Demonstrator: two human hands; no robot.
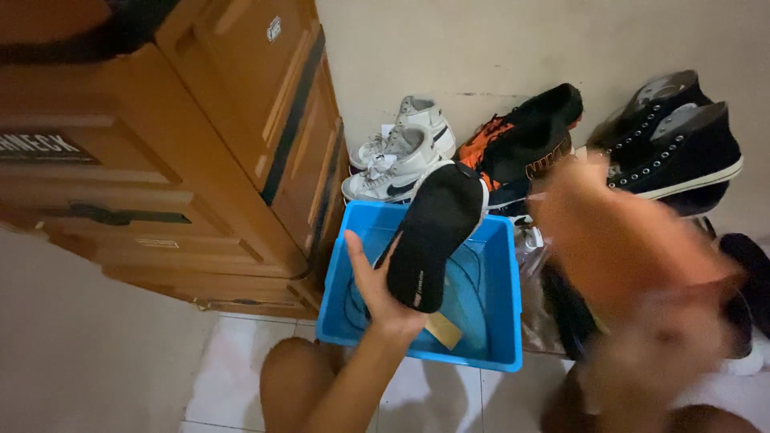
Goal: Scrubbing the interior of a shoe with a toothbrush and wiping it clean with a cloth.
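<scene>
1. Here, the largest thing is the wooden cabinet [200,144], filling the view from nine o'clock up to eleven o'clock, its drawers leaning toward the wall.
2. The tiled floor [233,377] shows pale at seven o'clock, below the cabinet.
3. The blue plastic tub [501,321] sits on the floor just below centre, touching the cabinet's foot on its nine o'clock side; a thin layer of water and a tan flat piece [443,329] lie inside it.
4. The dark high-top sneakers [682,148] stand against the wall at two o'clock.
5. The black and orange shoes [525,132] rest at one o'clock, just beyond the tub's far rim.
6. The white sneakers [397,156] stand at twelve o'clock, between the cabinet and the black and orange shoes.
7. The black insole [433,236] is held over the tub at centre, tilted with its toe toward one o'clock and its heel toward six o'clock.
8. The left hand [381,293] is at six o'clock of the insole, its palm cupped under the heel end, its thumb raised along the nine o'clock edge; it grips the insole loosely.
9. The right hand [642,321] is a blur at four o'clock, well apart from the insole; whether it is open or closed cannot be told.
</scene>
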